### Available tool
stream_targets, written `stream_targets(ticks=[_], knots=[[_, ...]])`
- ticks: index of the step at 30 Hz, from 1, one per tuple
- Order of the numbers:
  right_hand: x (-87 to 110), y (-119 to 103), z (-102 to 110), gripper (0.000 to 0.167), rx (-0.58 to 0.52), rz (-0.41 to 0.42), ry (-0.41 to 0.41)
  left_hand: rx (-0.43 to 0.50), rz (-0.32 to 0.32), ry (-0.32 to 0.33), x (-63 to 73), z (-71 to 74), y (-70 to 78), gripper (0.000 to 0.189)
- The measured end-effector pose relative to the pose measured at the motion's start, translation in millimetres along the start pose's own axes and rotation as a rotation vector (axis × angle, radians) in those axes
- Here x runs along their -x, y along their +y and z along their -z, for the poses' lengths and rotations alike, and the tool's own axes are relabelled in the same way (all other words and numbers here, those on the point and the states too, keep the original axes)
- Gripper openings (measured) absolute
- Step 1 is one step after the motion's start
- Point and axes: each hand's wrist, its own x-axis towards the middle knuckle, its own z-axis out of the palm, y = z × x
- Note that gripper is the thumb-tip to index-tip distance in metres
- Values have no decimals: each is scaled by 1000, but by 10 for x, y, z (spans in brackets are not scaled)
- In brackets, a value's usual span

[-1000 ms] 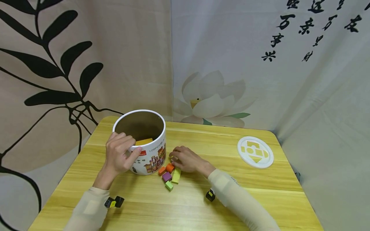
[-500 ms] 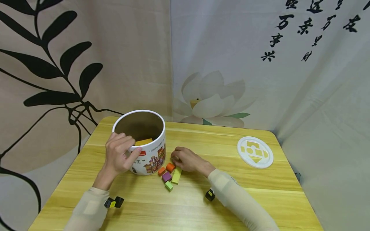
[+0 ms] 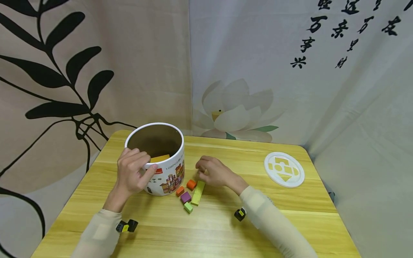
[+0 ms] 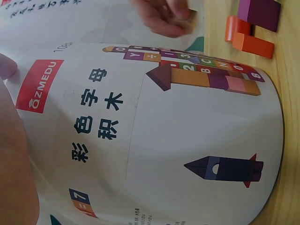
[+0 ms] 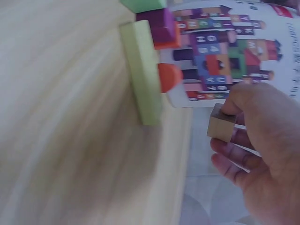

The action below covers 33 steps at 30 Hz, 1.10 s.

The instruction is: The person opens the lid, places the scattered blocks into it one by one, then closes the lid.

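Observation:
My left hand (image 3: 133, 170) grips the near rim of a white printed bucket (image 3: 166, 175), thumb outside and fingers over the edge. A yellow block (image 3: 160, 158) shows inside the bucket. My right hand (image 3: 217, 172), to the right of the bucket, pinches a small plain wooden cube (image 5: 221, 124) between thumb and fingers, seen in the right wrist view. Below that hand on the table lie a long yellow-green block (image 3: 198, 193), an orange rounded block (image 3: 191, 185), another orange block (image 3: 180, 191), a purple block (image 3: 185, 197) and a small green block (image 3: 188, 207).
A white round lid (image 3: 284, 170) with cut-out shapes lies at the right of the wooden table (image 3: 258, 229). Patterned curtains (image 3: 148, 71) hang behind the table's far edge.
My right hand has come up and slightly right from the blocks with the wooden cube in its fingers. The long yellow-green block has shifted slightly. My left hand stays on the bucket rim.

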Motion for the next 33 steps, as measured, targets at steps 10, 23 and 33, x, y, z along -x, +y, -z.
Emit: stream_targets(ticks=[10,23,33], knots=[[-28,-94,412,14,19,87,118,1,-4,3,-6,-5,-2,43],[-191,-289,845,12,43,228,302,-1,-4,0,-2,-1,5,42],[-436,-503,1072,11,56,291,377,-5,-2,-1,-8,4,9,40]])
